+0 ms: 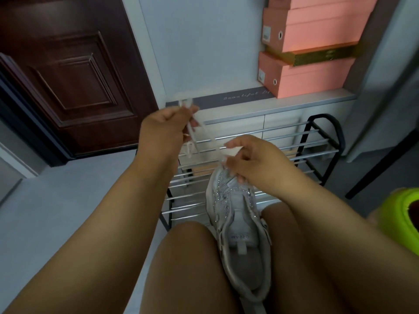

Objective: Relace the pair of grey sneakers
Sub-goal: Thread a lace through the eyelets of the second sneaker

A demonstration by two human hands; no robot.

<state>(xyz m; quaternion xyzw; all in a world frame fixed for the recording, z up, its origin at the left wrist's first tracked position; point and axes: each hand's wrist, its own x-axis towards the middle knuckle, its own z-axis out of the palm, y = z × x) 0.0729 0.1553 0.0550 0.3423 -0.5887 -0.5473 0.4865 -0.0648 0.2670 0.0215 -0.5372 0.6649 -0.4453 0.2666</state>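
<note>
sneaker (238, 225) on lap, rack (294, 143), pink boxes (317, 71) beyond

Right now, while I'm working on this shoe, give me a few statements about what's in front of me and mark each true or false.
1. The grey sneaker rests between the person's thighs. True.
2. The left hand grips the white lace, pulled up. True.
3. The right hand lies flat on the floor. False: it is at the sneaker's toe end, fingers curled at the lace.
4. The pink boxes sit on the metal shoe rack. False: they stand on the ledge behind it.
</note>
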